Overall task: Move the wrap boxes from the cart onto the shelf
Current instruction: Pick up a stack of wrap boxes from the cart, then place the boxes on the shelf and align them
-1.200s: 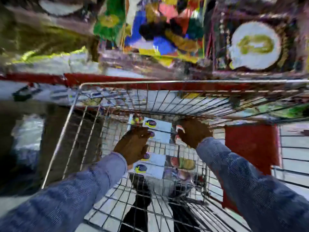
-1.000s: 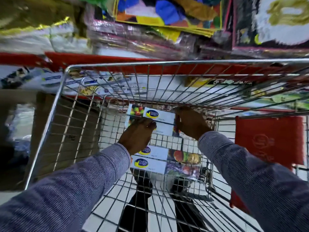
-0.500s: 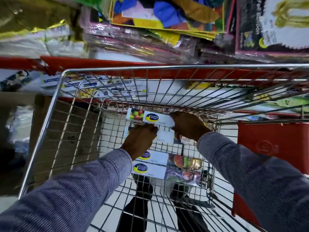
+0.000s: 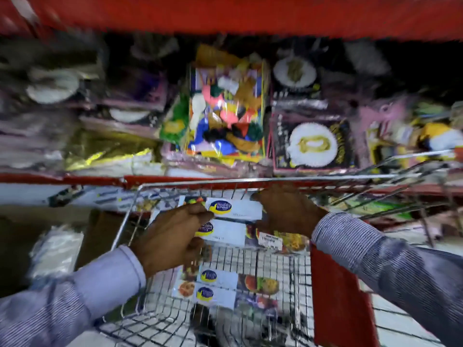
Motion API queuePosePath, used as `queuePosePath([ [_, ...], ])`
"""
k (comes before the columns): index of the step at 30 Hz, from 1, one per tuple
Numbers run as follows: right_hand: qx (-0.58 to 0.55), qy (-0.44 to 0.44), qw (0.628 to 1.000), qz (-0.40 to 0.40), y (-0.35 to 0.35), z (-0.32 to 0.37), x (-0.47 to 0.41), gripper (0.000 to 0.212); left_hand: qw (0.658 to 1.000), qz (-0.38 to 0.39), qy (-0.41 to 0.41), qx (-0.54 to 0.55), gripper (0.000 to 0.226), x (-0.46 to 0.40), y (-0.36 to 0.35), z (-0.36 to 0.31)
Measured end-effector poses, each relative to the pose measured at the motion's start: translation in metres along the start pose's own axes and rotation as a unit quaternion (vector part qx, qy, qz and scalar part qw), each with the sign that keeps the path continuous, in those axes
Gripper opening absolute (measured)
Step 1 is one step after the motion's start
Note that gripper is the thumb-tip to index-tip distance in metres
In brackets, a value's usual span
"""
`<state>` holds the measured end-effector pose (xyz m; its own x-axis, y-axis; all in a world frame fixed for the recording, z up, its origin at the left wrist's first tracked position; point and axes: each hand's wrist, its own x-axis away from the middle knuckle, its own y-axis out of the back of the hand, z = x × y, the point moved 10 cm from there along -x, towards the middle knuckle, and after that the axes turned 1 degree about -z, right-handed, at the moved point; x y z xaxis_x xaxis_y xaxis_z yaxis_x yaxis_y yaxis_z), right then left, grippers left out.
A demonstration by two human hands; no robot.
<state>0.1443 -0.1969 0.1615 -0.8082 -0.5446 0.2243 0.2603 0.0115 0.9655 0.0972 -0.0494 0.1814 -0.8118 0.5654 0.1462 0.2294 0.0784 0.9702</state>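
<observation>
Left hand (image 4: 172, 236) and right hand (image 4: 288, 214), both arms extended forward, fingers closed on opposite ends of two stacked wrap boxes (image 4: 234, 209), held level above the cart (image 4: 130, 216). Two more boxes (image 4: 216, 284) lie on the cart floor below the grip; the shelf (image 4: 95, 180) sits just beyond.

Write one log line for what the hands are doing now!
left hand: holding boxes | right hand: holding boxes | two more in cart

wrap boxes (image 4: 218, 284) in cart (image 4: 250, 182), shelf (image 4: 75, 179) behind
</observation>
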Motion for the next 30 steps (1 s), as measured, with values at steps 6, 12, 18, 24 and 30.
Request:
queuePosePath([
  [6, 0.036, 0.012, 0.995, -0.097, 0.216, 0.006, 0.037, 0.044, 0.995, -0.099, -0.004, 0.001, 0.067, 0.016, 0.174, -0.029],
  [12, 0.077, 0.005, 0.985, -0.157, 0.364, 0.013, 0.065, 0.039, 0.974, -0.220, -0.039, -0.027, 0.067, 0.014, 0.306, -0.066],
  [18, 0.064, -0.028, 0.978, -0.198, 0.435, -0.013, 0.061, 0.051, 0.966, -0.254, -0.029, -0.028, 0.058, -0.010, 0.363, -0.054],
  [24, 0.011, -0.061, 0.977, -0.206, 0.456, -0.054, 0.025, 0.031, 0.969, -0.245, -0.021, -0.028, 0.056, -0.041, 0.380, -0.052],
  [30, 0.001, -0.086, 0.982, -0.170, 0.436, -0.079, -0.026, 0.038, 0.975, -0.221, -0.004, -0.007, 0.059, -0.067, 0.377, -0.043],
])
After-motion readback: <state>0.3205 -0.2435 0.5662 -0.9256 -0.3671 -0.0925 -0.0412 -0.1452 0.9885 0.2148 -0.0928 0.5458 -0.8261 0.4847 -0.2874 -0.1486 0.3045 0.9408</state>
